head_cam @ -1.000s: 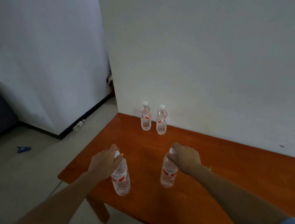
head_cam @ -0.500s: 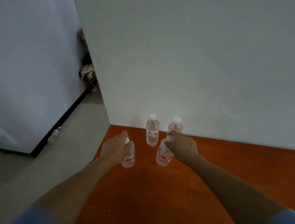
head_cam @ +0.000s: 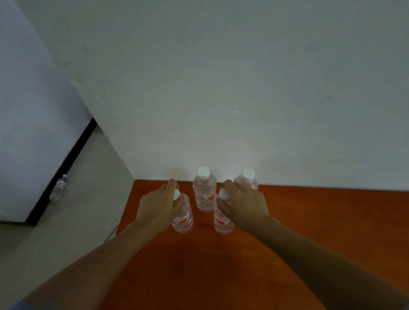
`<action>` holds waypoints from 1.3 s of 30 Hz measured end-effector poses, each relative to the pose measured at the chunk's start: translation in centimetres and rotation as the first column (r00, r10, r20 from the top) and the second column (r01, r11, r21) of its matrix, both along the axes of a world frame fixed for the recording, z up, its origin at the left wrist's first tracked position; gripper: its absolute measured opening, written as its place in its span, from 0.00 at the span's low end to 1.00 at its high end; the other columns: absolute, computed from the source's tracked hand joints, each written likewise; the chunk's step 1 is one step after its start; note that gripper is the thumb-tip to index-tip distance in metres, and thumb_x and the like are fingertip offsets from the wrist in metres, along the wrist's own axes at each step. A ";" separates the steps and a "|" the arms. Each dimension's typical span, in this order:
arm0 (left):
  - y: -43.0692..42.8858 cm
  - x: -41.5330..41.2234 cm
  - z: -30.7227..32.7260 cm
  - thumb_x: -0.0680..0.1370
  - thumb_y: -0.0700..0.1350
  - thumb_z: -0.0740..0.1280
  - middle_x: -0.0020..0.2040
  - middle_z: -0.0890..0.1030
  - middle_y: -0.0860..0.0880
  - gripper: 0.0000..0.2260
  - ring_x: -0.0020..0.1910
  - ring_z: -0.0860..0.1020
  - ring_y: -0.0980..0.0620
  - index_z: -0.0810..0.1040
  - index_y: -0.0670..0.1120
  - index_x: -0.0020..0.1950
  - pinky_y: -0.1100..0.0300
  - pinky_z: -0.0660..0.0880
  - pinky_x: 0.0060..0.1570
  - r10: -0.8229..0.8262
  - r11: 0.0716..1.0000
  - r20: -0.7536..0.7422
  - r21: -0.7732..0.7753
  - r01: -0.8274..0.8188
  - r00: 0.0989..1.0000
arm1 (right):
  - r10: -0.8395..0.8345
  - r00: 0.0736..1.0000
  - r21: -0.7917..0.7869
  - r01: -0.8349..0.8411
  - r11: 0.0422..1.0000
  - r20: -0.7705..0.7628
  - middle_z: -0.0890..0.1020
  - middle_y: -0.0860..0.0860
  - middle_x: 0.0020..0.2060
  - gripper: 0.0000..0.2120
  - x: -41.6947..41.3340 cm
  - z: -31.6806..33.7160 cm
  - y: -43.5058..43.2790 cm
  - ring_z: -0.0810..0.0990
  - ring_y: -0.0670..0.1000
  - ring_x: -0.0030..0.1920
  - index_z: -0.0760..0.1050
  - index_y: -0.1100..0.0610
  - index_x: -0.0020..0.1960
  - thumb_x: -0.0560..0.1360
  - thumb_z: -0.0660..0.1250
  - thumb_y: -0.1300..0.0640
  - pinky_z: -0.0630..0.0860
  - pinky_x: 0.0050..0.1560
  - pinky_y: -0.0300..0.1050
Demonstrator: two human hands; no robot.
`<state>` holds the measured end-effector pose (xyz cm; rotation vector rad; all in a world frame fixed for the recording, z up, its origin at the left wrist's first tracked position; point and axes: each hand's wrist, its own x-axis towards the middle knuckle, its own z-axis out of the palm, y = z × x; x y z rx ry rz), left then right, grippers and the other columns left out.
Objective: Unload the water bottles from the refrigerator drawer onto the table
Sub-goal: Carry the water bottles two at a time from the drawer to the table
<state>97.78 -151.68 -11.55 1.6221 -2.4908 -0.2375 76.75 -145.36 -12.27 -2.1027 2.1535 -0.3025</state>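
While the white wall (head_cam: 230, 70) fills most of the head view, the orange-brown wooden table (head_cam: 328, 227) butts against its foot, and the grey floor (head_cam: 81, 218) falls away to the left, where a stray bottle (head_cam: 60, 186) leans at the black skirting. Both forearms reach over the tabletop toward its far left corner. The left hand (head_cam: 158, 206) is curled around the neck and shoulder of the left front bottle (head_cam: 183, 218), fingers closed on it just below the white cap; the right hand (head_cam: 242, 210) grips the right front bottle (head_cam: 222, 223) the same way, its cap peeping out by the thumb. Both bottles stand upright, long axis vertical, directly beneath the fingers, and their bases look to be on or just about on the wood, though the contact itself cannot be made out. Just behind them, close to the wall, stand the left rear bottle (head_cam: 204, 192) and the right rear bottle (head_cam: 245, 180), the latter partly hidden by the right knuckles. The placing step seems nearly finished: what remains is probably to let go by opening the fingers and lifting straight up, since any sideways drift could knock the rear pair. A tiny dark speck (head_cam: 205, 222) lies between the front bottles.
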 end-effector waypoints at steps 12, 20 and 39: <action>1.2 0.7 1.1 0.79 0.54 0.61 0.56 0.77 0.44 0.18 0.54 0.76 0.45 0.73 0.44 0.63 0.52 0.76 0.48 -0.107 0.980 0.048 -0.165 0.113 0.993 | -0.180 0.983 0.126 0.173 0.977 0.044 0.76 0.53 0.64 0.29 -0.5 -0.5 5.3 0.82 0.52 0.46 0.55 0.51 0.75 0.79 0.57 0.38 0.80 0.42 0.46; 11.0 -6.6 3.3 0.80 0.49 0.59 0.53 0.80 0.48 0.11 0.48 0.79 0.48 0.75 0.47 0.58 0.56 0.74 0.42 -0.592 0.806 -0.019 -0.037 0.591 0.806 | -0.459 0.882 0.439 0.456 0.774 -0.106 0.80 0.52 0.49 0.18 -2.5 0.9 23.4 0.79 0.54 0.46 0.72 0.56 0.64 0.81 0.57 0.46 0.73 0.41 0.46; 65.0 -39.6 4.7 0.79 0.54 0.63 0.56 0.79 0.48 0.15 0.50 0.79 0.51 0.74 0.49 0.62 0.55 0.78 0.53 -0.989 0.061 0.146 0.430 0.901 -0.002 | -0.989 0.082 0.433 0.901 0.023 -0.120 0.78 0.52 0.63 0.22 -14.8 5.8 84.4 0.76 0.56 0.61 0.70 0.51 0.69 0.79 0.61 0.43 0.73 0.55 0.49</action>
